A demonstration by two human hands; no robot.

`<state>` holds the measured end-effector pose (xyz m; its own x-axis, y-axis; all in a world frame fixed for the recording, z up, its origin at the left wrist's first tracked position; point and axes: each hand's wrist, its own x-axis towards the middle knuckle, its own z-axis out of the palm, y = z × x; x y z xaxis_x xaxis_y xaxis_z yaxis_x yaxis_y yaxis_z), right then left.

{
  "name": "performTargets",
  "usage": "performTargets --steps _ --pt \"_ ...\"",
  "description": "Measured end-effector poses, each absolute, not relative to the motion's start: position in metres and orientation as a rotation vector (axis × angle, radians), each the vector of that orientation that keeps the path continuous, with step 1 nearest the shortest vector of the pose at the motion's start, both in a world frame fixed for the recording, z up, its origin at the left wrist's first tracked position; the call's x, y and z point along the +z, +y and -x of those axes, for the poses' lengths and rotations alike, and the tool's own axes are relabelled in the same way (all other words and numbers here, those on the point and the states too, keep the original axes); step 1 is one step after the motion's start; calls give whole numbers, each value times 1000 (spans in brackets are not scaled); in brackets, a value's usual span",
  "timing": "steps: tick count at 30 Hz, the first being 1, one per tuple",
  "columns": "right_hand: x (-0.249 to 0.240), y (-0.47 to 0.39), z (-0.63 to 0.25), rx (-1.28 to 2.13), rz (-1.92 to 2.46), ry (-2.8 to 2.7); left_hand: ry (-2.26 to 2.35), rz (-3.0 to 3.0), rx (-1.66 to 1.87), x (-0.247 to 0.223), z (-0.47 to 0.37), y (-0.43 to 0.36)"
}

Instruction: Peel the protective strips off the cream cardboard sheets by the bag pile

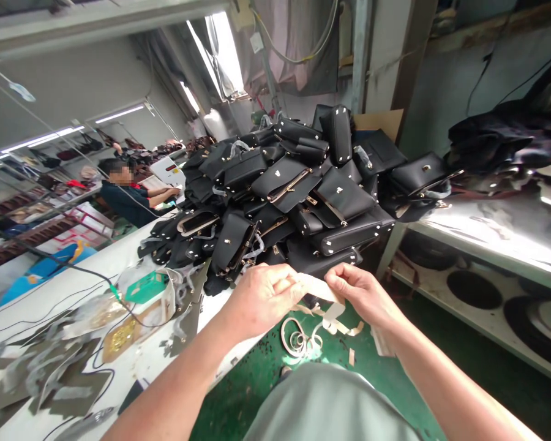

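A pale, flat strip (319,287) is stretched between my two hands in front of my body. My left hand (267,299) pinches one end with thumb and fingers. At the other end my right hand (362,293) grips it with bent fingers. Another pale piece (382,340) shows below my right wrist; whether it belongs to the same strip I cannot tell. Past my hands rises a big heap of black handbags (275,177) with gold-coloured metal fittings, some of them wrapped in clear plastic.
Curled pale strips (298,340) show over the green floor (243,392). On the white table (156,373) at left are a green box (147,286), gold-coloured small parts (123,338) and cables. A white shelf (477,269) stands right. Another person (128,199) works at far left.
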<state>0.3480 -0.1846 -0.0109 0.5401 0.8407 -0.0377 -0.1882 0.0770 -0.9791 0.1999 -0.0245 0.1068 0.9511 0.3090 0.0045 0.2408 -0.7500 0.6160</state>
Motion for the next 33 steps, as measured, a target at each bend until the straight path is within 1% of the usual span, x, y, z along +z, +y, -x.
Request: performTargets --steps 1,3,7,13,16,21,25,29,31,33 --pt "-11 -184 -349 915 1235 -675 413 -2366 96 113 -200 -21" --pt "-14 -183 -349 924 1178 -724 438 -2153 59 124 -203 -14" --pt "-23 -175 -338 757 1181 -844 380 -1828 171 141 -213 -6" --pt "-40 -155 -315 795 1249 -864 291 -1647 226 166 -221 -9" --pt "-58 -150 -309 652 1378 -953 257 -1687 276 183 -222 -8" --pt "-108 -145 -298 728 1600 -1085 471 -1962 492 215 -217 1" --pt "-132 -152 -294 756 1690 -1121 402 -2000 602 237 -205 15" --pt "-124 -170 -299 897 1583 -1130 411 -2024 712 244 -187 49" --pt "-111 -179 -303 992 1501 -1097 516 -2143 725 236 -175 76" --pt "-95 -186 -308 1061 1442 -1041 713 -2380 639 218 -163 105"
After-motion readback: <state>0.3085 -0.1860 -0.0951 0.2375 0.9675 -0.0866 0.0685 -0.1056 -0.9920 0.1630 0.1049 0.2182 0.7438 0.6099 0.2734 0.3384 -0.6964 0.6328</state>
